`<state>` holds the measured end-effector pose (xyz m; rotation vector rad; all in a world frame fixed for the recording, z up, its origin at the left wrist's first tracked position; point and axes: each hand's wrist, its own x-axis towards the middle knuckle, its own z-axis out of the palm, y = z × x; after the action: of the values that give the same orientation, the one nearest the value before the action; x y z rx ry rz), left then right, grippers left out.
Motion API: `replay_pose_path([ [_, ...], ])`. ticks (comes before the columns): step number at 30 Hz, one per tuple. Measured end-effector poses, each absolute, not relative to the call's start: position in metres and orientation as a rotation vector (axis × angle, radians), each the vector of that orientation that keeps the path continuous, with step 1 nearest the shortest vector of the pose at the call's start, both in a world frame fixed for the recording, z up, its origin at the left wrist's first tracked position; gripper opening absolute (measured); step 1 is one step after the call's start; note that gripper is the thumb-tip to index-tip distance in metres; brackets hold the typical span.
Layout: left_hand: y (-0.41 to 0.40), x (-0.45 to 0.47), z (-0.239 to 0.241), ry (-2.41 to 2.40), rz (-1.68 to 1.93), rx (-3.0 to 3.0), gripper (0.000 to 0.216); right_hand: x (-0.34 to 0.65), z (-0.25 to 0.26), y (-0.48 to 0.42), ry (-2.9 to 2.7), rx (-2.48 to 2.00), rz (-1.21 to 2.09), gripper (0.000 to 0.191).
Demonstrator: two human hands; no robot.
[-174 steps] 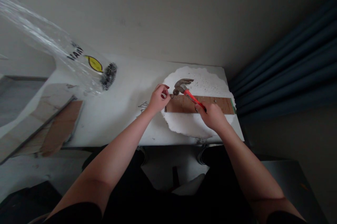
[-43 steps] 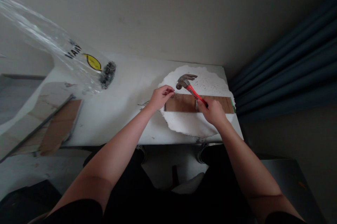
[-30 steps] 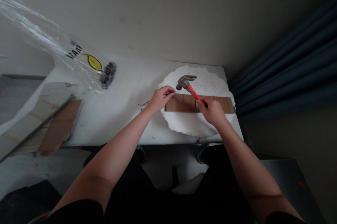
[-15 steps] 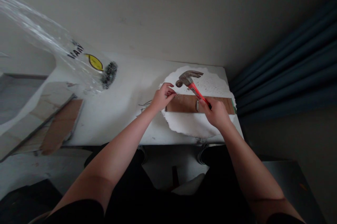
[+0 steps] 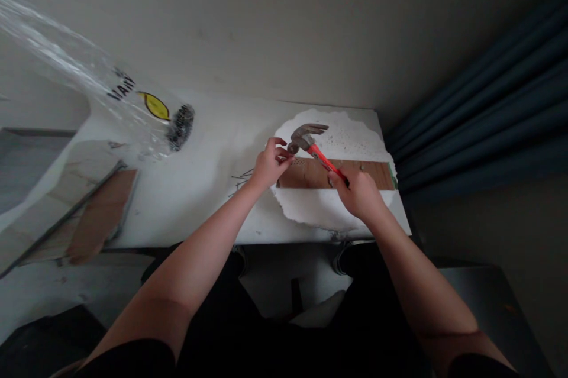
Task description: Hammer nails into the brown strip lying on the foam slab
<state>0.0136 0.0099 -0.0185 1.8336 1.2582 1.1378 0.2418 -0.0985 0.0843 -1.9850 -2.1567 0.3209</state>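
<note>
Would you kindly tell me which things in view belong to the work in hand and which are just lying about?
In use, it seems:
hammer, in the right hand
wooden strip, near the left hand
white slab, under the strip
thin dark pieces, perhaps nails

Apparently lying about:
clear plastic bag, untouched, its dark contents unclear
brown board, at far left

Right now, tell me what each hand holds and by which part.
The right hand grips the claw hammer by its red handle. Whether the left hand pinches anything cannot be told.
</note>
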Motion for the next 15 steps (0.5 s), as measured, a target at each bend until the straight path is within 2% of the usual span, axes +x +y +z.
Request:
replay_pose_path([
  [15, 0.0087, 0.013, -0.02, 1.27, 1.116, 1.849, 0.043, 0.2375, 0.0851, -0.0983, -2.178, -2.052, 0.327, 0.041],
])
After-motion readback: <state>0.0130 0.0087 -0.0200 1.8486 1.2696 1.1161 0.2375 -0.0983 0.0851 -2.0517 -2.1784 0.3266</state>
